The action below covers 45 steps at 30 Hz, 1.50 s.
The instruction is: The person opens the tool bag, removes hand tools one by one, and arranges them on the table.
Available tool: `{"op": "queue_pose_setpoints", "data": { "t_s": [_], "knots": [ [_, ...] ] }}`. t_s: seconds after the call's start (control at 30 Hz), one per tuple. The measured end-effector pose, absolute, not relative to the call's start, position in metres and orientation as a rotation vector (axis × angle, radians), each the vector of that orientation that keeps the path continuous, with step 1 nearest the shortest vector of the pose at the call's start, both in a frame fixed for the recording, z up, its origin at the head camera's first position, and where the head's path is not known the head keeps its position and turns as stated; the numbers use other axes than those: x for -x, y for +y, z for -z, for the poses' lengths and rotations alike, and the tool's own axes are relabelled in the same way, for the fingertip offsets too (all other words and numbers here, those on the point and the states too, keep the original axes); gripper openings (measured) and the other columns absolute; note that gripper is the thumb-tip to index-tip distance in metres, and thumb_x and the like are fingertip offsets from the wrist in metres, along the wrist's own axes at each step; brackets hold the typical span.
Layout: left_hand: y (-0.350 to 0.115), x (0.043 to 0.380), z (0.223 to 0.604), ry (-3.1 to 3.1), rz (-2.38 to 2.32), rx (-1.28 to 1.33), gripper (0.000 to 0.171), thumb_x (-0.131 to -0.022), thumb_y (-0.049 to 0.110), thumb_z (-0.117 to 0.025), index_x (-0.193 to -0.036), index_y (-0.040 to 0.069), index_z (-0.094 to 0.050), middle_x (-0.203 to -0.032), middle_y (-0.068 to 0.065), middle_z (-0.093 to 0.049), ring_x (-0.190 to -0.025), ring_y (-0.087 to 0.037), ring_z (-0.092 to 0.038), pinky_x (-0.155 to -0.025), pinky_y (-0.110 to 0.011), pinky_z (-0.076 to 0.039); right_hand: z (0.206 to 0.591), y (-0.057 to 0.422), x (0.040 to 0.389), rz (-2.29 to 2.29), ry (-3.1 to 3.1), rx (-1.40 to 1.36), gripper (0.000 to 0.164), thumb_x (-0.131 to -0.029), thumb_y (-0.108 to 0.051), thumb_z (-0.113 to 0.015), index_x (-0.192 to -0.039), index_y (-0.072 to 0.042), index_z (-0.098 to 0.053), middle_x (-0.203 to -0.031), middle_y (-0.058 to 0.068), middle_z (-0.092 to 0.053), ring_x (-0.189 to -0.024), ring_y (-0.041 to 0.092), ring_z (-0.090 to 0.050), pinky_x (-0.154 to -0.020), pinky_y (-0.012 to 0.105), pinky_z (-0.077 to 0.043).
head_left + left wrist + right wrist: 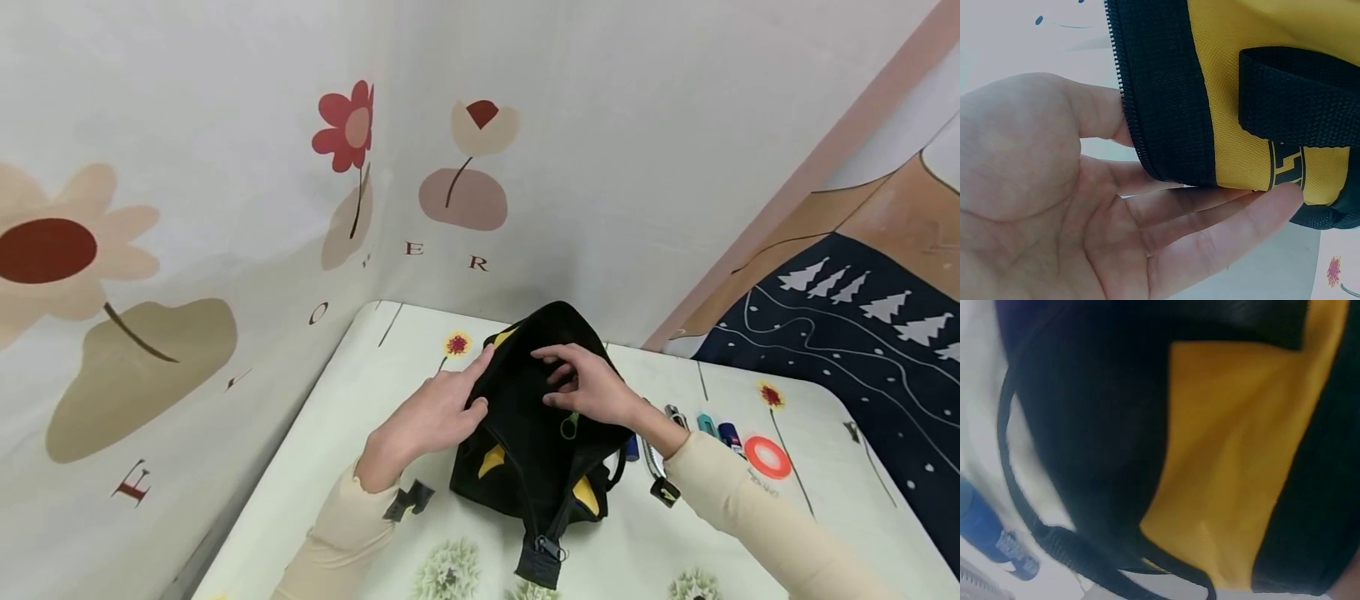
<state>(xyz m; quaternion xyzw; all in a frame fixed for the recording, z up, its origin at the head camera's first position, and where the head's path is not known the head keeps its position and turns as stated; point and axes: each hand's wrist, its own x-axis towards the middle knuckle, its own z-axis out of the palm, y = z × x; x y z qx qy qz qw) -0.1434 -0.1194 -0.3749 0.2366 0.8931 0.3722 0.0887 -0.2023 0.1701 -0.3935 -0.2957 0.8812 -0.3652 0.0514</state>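
A black and yellow tool bag lies on the table with its zipped mouth gaping. My left hand is at its left rim, thumb and index finger over the mouth's edge. In the left wrist view that hand has its fingers stretched out; the thumb passes behind the black zip band, and one fingertip overlaps the yellow outer wall. Over the opening, my right hand has loosely bent fingers and nothing visible in them. Inside the bag a small green loop shows. The right wrist view shows mostly the bag's yellow side panel.
Right of the bag lie a red-orange ring, a dark blue tube, a teal object and a silver tool with a black end. A black strip is on the table at left. Fabric-covered walls rise behind.
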Motion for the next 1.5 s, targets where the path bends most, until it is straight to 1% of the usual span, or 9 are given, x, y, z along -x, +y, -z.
{"op": "queue_pose_setpoints", "data": {
  "t_s": [0.13,0.37,0.57,0.7,0.93,1.07,1.23,1.4,1.5],
  "knots": [
    [-0.119,0.143,0.376,2.66,-1.101,-0.689,0.076,-0.112,0.012,-0.057,-0.178,0.006,-0.02,-0.058,0.005,-0.038,-0.044,-0.01,-0.032,-0.048,-0.026,-0.03,0.402,0.169,0.21,0.979,2.647,0.921,0.065,-0.091,0.003,-0.088,-0.151,0.0,-0.064,-0.135,0.027,-0.062,-0.1,0.023,-0.074,-0.084,0.032,-0.063],
    [-0.12,0.144,0.376,2.665,-1.098,-0.696,0.077,-0.111,0.011,-0.057,-0.178,0.006,-0.019,-0.058,0.005,-0.037,-0.045,-0.01,-0.031,-0.048,-0.025,-0.03,0.416,0.164,0.215,0.811,2.648,0.928,0.061,-0.089,-0.003,-0.092,-0.145,0.0,-0.068,-0.129,0.023,-0.064,-0.083,0.006,-0.071,-0.085,0.032,-0.061],
    [-0.12,0.145,0.376,2.667,-1.093,-0.697,0.077,-0.111,0.011,-0.057,-0.178,0.006,-0.02,-0.057,0.006,-0.036,-0.045,-0.009,-0.031,-0.049,-0.025,-0.03,0.424,0.162,0.216,0.715,2.617,0.858,0.061,-0.088,-0.003,-0.092,-0.144,0.001,-0.068,-0.131,0.024,-0.064,-0.077,0.003,-0.071,-0.095,0.041,-0.061],
    [-0.12,0.144,0.377,2.658,-1.094,-0.69,0.077,-0.111,0.011,-0.057,-0.178,0.006,-0.02,-0.057,0.005,-0.036,-0.045,-0.01,-0.031,-0.049,-0.025,-0.029,0.428,0.16,0.215,0.688,2.599,0.789,0.06,-0.089,-0.001,-0.091,-0.144,-0.001,-0.069,-0.134,0.024,-0.064,-0.076,0.003,-0.071,-0.1,0.045,-0.059],
    [-0.121,0.144,0.376,2.658,-1.099,-0.696,0.076,-0.112,0.011,-0.057,-0.178,0.005,-0.019,-0.056,0.005,-0.036,-0.044,-0.01,-0.03,-0.048,-0.025,-0.028,0.43,0.16,0.212,0.809,2.53,0.608,0.057,-0.093,0.013,-0.078,-0.147,0.0,-0.067,-0.135,0.025,-0.062,-0.079,0.01,-0.074,-0.085,0.034,-0.059],
    [-0.121,0.144,0.375,2.66,-1.095,-0.695,0.077,-0.112,0.011,-0.057,-0.178,0.006,-0.019,-0.056,0.005,-0.036,-0.044,-0.01,-0.031,-0.048,-0.025,-0.029,0.433,0.159,0.213,0.805,2.562,0.569,0.057,-0.091,0.005,-0.085,-0.146,-0.002,-0.068,-0.132,0.023,-0.063,-0.08,0.012,-0.07,-0.082,0.034,-0.057],
    [-0.121,0.144,0.375,2.653,-1.101,-0.691,0.076,-0.111,0.011,-0.057,-0.178,0.005,-0.02,-0.056,0.006,-0.036,-0.044,-0.01,-0.03,-0.048,-0.025,-0.029,0.433,0.156,0.213,0.705,2.625,0.569,0.059,-0.088,-0.008,-0.094,-0.142,-0.005,-0.071,-0.128,0.019,-0.068,-0.103,0.026,-0.068,-0.096,0.047,-0.056],
    [-0.122,0.144,0.374,2.652,-1.1,-0.683,0.076,-0.112,0.012,-0.057,-0.178,0.006,-0.02,-0.057,0.006,-0.036,-0.045,-0.01,-0.031,-0.049,-0.025,-0.029,0.436,0.154,0.212,0.695,2.634,0.592,0.059,-0.086,-0.009,-0.095,-0.14,-0.004,-0.072,-0.123,0.016,-0.069,-0.11,0.03,-0.066,-0.101,0.051,-0.055],
    [-0.122,0.145,0.374,2.657,-1.094,-0.673,0.076,-0.112,0.012,-0.056,-0.178,0.006,-0.02,-0.057,0.005,-0.036,-0.045,-0.011,-0.031,-0.049,-0.026,-0.029,0.439,0.152,0.211,0.761,2.619,0.59,0.062,-0.087,-0.007,-0.094,-0.144,-0.004,-0.07,-0.129,0.019,-0.07,-0.112,0.029,-0.068,-0.1,0.049,-0.057]
  ]
}}
